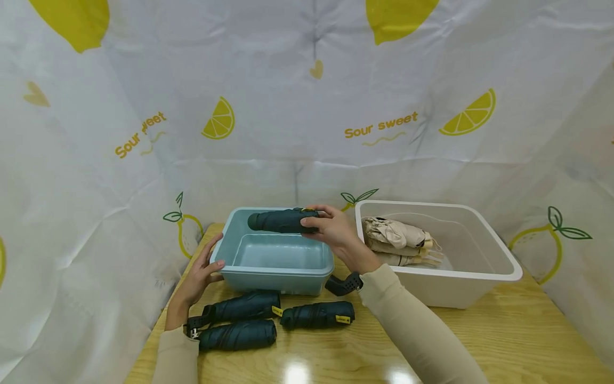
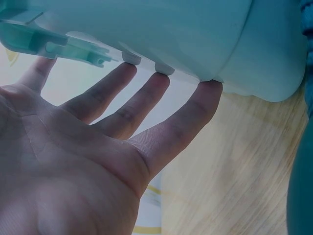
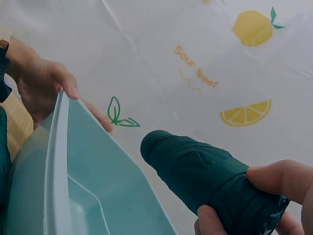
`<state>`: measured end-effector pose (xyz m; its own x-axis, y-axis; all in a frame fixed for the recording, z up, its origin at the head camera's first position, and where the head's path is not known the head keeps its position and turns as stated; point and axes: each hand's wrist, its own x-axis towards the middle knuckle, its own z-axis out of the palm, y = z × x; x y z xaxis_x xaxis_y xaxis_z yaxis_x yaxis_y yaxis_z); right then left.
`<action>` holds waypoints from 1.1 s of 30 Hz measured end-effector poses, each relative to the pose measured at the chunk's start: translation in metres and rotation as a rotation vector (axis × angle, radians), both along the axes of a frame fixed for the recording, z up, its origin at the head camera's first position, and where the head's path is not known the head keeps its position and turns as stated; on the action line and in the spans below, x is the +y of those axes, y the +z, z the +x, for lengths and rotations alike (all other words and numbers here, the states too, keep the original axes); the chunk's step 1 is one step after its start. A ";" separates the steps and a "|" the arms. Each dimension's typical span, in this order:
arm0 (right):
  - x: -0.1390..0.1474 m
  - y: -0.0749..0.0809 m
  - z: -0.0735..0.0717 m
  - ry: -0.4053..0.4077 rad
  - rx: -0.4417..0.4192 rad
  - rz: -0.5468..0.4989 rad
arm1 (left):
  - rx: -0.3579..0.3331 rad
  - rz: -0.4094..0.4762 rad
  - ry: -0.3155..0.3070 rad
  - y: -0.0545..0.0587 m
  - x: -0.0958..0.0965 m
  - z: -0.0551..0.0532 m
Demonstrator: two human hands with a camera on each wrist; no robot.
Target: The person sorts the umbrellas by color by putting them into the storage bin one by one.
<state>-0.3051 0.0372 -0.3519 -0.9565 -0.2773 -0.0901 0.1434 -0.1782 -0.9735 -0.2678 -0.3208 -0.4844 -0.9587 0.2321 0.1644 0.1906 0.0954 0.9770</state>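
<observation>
My right hand (image 1: 336, 234) grips a dark green folded umbrella (image 1: 280, 220) near one end. The umbrella lies level above the light blue bin (image 1: 278, 272), whose visible floor is bare. At the bin's left side my left hand (image 1: 199, 274) rests against the rim and wall. In the left wrist view its fingers are nearly straight, with their tips touching the bin. Several dark green folded umbrellas lie on the table in front: one by the bin (image 1: 247, 306), one nearer (image 1: 240, 336), and one to the right (image 1: 316, 315).
A white bin (image 1: 460, 290) stands to the right, with several beige folded umbrellas (image 1: 395, 234) in its left part. Both bins stand on a wooden table (image 1: 336, 357). A white lemon-print curtain (image 1: 288, 106) hangs behind and at the sides.
</observation>
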 end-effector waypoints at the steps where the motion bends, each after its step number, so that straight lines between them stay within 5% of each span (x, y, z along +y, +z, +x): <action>1: -0.001 0.000 -0.001 0.000 -0.002 0.003 | -0.001 0.000 0.002 0.000 0.000 0.000; 33: -0.047 -0.024 -0.057 -0.077 -0.167 0.089 | 0.009 0.006 0.001 -0.001 -0.001 -0.002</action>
